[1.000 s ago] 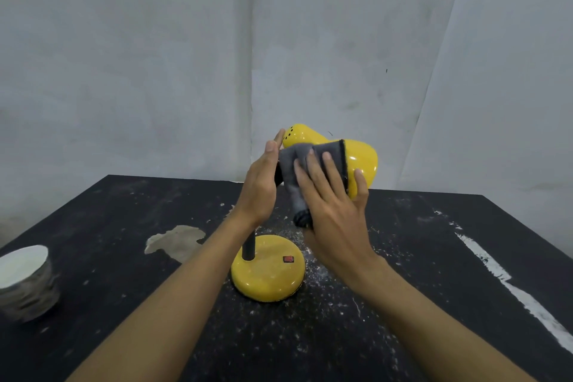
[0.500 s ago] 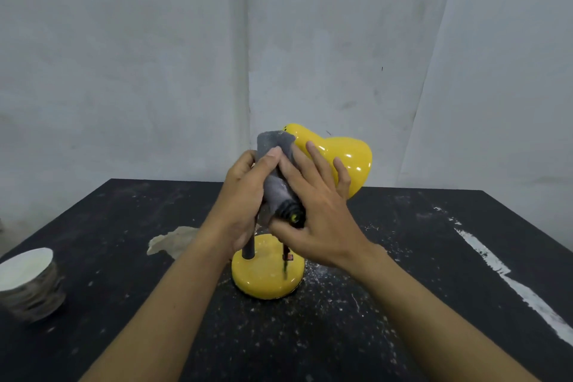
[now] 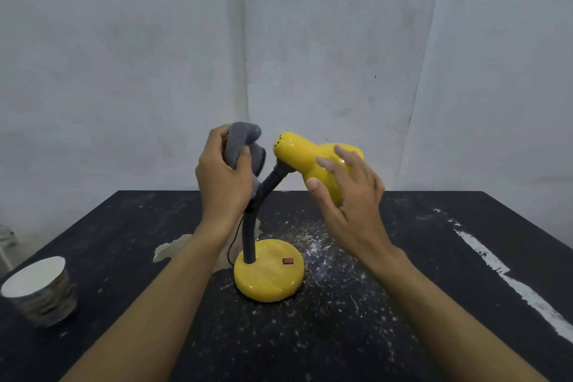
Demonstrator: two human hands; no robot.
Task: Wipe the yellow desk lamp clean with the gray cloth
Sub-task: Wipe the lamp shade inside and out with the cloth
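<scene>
The yellow desk lamp (image 3: pixel 297 152) stands in the middle of the black table, its round base (image 3: pixel 268 278) carrying a small red switch and a dark flexible neck (image 3: pixel 250 236) rising to the shade. My left hand (image 3: pixel 223 180) holds the bunched gray cloth (image 3: pixel 245 146) just left of the shade's rear end, in front of the upper neck. My right hand (image 3: pixel 350 195) is spread with fingers apart against the near side of the shade, thumb under it; whether it grips the shade I cannot tell.
A white-lined paper cup (image 3: pixel 40 291) stands at the table's left edge. The table (image 3: pixel 434 273) is black, dusted with white specks around the lamp base, with a pale patch (image 3: pixel 173 250) behind my left forearm and a white streak (image 3: pixel 508 276) at right. A gray wall lies close behind.
The cloth passed from under my right hand into my left hand, which moved it left off the shade. My right hand shifted right onto the shade, and the neck is now uncovered.
</scene>
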